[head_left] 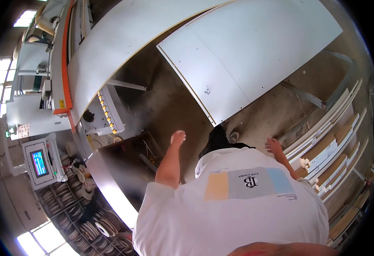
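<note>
My left hand point(178, 137) hangs in the air left of my body, its fingers curled in. Nothing shows in it. On the other side my right hand point(274, 146) is low, with its fingers apart and holding nothing. It is nearest to a rack of long pale boards point(323, 149) at the right. Ahead of me lies a large white panel point(246, 51) with a seam across it and a small grey mark. Neither hand touches it. A brown-sided cabinet with a white top point(114, 179) stands left of my left hand.
A long curved white surface point(110, 51) runs along an orange-edged machine point(65, 64) at the left. A control screen point(39, 163) and shelves of banding rolls point(84, 222) are beyond the cabinet. Metal legs point(308, 98) jut out beneath the panel, over bare floor point(255, 123).
</note>
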A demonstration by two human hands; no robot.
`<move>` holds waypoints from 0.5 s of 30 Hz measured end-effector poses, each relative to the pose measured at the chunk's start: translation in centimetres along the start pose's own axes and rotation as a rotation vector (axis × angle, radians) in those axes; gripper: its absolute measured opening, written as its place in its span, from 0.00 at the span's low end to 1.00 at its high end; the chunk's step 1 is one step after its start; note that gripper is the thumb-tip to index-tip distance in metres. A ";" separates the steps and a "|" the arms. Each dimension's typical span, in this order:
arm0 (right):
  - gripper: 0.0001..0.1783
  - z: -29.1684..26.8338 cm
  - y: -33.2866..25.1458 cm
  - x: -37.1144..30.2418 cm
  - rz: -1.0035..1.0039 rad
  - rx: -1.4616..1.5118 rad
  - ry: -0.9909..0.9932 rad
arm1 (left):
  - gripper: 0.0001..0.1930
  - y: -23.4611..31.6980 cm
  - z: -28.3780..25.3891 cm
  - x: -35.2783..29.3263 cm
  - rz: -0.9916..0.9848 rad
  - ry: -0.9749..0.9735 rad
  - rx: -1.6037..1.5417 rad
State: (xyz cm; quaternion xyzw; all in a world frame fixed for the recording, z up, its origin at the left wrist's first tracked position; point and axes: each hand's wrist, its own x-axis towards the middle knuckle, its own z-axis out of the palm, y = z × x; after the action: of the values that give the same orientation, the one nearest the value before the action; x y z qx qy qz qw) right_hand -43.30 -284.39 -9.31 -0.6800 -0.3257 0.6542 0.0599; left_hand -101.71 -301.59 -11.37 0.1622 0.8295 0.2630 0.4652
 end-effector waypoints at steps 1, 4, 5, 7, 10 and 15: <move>0.22 0.3 1.3 -1.1 -0.004 -0.040 -0.009 | 0.14 1.3 -0.1 0.5 0.003 -0.006 -0.058; 0.25 1.2 4.5 -2.5 -0.027 -0.045 -0.010 | 0.14 5.4 -0.2 2.1 -0.017 -0.084 -0.228; 0.25 1.6 6.1 -2.9 -0.028 -0.025 -0.001 | 0.13 7.2 -0.1 3.0 -0.040 -0.145 -0.282; 0.23 2.4 8.3 -4.0 -0.072 0.098 0.043 | 0.11 8.2 -0.1 5.5 -0.057 -0.255 -0.353; 0.21 4.1 10.9 -5.6 -0.178 -0.048 0.110 | 0.14 10.7 0.5 10.6 -0.046 -0.347 -0.299; 0.19 11.1 7.5 -8.8 0.226 0.299 0.199 | 0.19 15.8 1.3 18.1 -0.096 -0.288 -0.338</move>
State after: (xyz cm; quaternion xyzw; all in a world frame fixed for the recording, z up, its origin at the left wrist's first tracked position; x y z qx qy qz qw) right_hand -50.23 -298.68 -7.19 -0.7569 -0.1393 0.6275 0.1184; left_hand -109.51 -279.09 -15.09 0.0782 0.7055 0.3499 0.6114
